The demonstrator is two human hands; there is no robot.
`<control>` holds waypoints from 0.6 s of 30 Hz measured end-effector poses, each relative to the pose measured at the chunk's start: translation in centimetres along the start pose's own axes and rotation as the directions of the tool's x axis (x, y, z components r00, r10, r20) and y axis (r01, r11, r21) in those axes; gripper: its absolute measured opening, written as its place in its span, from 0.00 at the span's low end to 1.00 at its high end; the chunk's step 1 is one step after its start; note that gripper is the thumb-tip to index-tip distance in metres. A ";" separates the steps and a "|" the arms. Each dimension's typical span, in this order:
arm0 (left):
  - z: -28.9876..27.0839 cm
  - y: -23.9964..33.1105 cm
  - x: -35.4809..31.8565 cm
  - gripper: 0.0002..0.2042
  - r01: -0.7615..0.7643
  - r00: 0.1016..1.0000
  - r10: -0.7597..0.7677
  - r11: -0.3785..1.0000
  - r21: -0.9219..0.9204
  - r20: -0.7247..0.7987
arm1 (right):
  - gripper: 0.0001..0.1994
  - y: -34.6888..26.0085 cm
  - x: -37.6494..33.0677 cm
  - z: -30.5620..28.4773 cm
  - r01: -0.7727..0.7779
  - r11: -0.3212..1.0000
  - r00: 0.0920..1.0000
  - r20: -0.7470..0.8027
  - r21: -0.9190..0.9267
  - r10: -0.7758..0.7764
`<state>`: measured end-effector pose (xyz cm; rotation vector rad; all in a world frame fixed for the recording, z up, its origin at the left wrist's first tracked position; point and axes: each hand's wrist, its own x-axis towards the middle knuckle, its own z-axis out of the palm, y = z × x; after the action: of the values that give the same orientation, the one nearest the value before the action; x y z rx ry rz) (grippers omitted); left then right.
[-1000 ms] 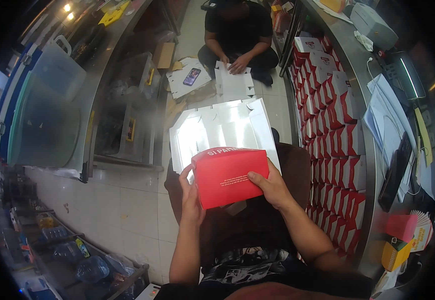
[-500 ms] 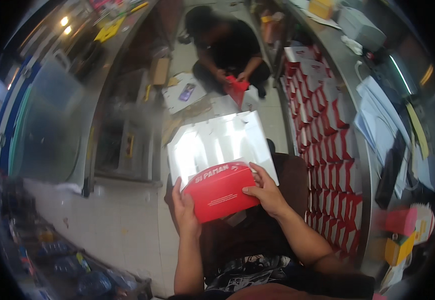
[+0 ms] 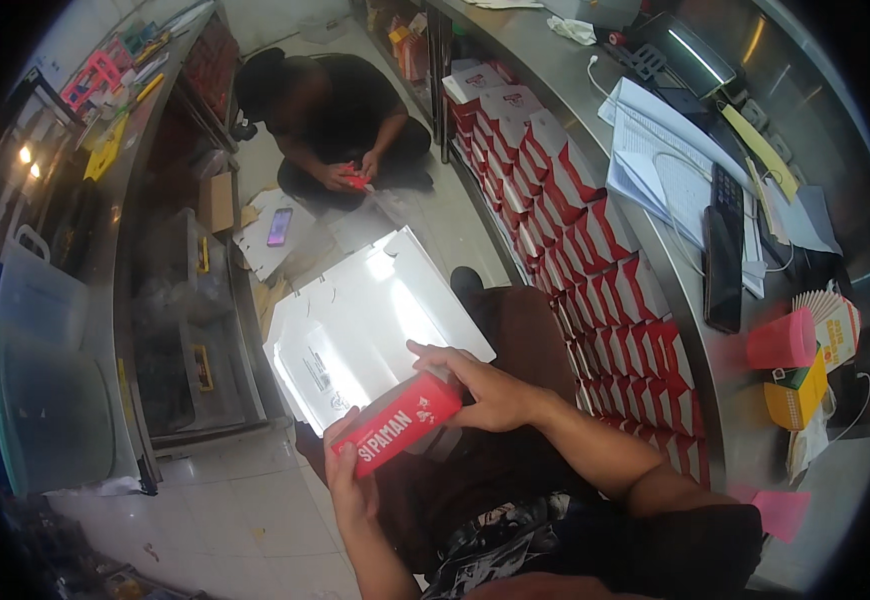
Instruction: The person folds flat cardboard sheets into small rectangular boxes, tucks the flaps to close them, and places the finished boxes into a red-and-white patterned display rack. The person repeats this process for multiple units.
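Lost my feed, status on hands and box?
Left hand and right hand both grip red box. White flat sheets beneath. Nothing blocking.

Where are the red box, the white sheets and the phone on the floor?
red box point(image 3: 396, 423), head view, its long printed face.
white sheets point(image 3: 365, 320), head view, bare middle of the top sheet.
phone point(image 3: 279, 227), head view, its screen.

Left hand point(image 3: 348, 478) raised, fingers curled, gripping. Right hand point(image 3: 482, 385) pressed flat opposite, forearm angled in from lower right.
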<state>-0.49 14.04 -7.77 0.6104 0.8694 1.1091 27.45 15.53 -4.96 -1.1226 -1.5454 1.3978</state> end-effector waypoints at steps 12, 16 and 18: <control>2.0 -0.8 1.1 0.41 -0.154 0.982 0.155 0.988 0.024 -0.105 | 0.28 0.3 2.4 2.0 0.019 0.994 0.848 -0.526 -0.107 -0.073; 5.5 -1.2 2.5 0.46 -0.077 0.984 0.078 0.997 -0.012 0.161 | 0.31 -0.6 3.1 3.1 0.157 0.792 0.802 -0.392 -0.590 -0.451; 9.0 -0.7 3.2 0.38 -0.032 0.999 0.032 0.999 0.001 -0.032 | 0.29 -1.2 2.9 4.3 0.204 0.820 0.841 -0.332 -0.536 -0.426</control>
<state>8.03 16.74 -4.44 0.6102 0.8896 1.1502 22.35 16.86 -4.36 -1.2760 -1.6800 0.4761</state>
